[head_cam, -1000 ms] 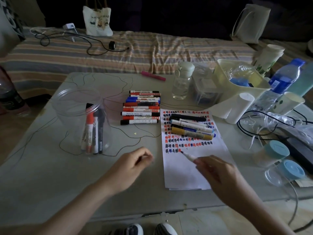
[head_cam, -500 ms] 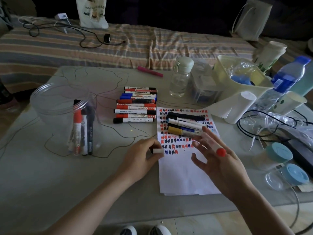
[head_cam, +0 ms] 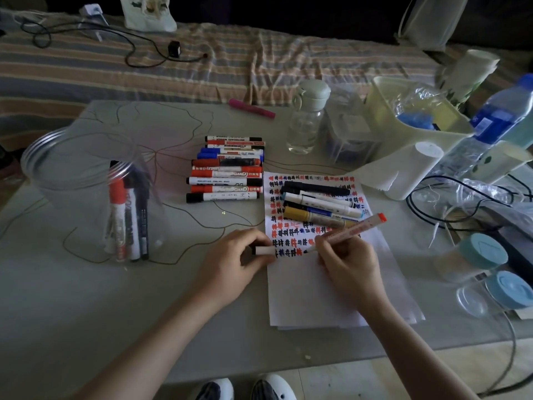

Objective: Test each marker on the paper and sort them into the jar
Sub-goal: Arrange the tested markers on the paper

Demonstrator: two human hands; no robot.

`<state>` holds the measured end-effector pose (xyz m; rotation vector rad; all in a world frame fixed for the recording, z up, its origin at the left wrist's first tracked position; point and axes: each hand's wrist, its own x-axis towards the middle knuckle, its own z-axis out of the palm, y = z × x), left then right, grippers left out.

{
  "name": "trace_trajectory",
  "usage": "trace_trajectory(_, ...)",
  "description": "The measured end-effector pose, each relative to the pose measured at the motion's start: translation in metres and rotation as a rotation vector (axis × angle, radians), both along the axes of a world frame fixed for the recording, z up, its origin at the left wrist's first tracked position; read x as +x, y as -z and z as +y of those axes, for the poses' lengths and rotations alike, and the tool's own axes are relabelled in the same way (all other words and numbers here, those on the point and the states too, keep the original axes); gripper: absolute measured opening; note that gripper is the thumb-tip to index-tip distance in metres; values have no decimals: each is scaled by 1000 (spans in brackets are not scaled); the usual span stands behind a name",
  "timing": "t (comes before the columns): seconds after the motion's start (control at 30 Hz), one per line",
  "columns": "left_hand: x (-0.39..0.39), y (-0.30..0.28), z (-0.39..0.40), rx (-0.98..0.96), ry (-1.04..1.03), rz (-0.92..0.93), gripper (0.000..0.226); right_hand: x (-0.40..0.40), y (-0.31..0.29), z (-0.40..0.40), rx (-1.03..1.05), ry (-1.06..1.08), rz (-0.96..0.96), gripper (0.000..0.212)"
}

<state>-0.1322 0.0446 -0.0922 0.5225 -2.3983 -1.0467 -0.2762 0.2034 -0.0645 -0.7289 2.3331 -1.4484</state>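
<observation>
My right hand (head_cam: 350,264): fingers curled round a red marker (head_cam: 349,230), tip down on the paper (head_cam: 326,287) at the end of the lowest row of marks, red butt end pointing to the upper right of the frame.
My left hand (head_cam: 233,261): fingers curled, pinching a small white cap (head_cam: 264,250) at the paper's left edge, just left of the marker tip.
Paper: lies in the centre of the frame, right of my left hand; its upper half is filled with rows of red, blue and black marks, its lower half is blank.
Markers on the paper (head_cam: 320,204): a loose bunch lies across the upper part, among them a black one, white-barrelled ones and 1 with a yellow cap; I cannot count them surely.
Row of markers (head_cam: 227,168): stacked side by side on the table (head_cam: 72,313), above my left hand, with red, blue and black caps, all lying left to right.
Jar (head_cam: 86,194): clear plastic, at the left of the frame, well apart from the paper; several markers stand in it, 1 with a red cap, the rest dark.
Pink marker (head_cam: 251,108): alone near the table's far edge, upper centre.
Water bottle (head_cam: 307,116): clear, pale lid, upright above the paper.
Paper roll (head_cam: 403,171): lying at the paper's upper right corner.
Blue lids (head_cam: 496,269): 2, at the right edge, on small clear containers.
</observation>
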Motion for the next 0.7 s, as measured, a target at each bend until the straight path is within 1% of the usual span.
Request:
trace_trajectory(0.13, 0, 0, 0, -1, -18, 0, 13, 3, 7, 2, -19, 72, 107, 24)
trace_trajectory(0.27, -1, 0, 1, 2, -29, -9, 13, 3, 9, 3, -32, 138, 125, 20)
trace_trajectory(0.5, -1, 0, 1, 17, -42, -6, 13, 3, 11, 4, -15, 87, 131, 19)
trace_trajectory(0.7, -1, -1, 1, -12, -38, 2, 15, 3, 14, 4, -11, 59, 167, 23)
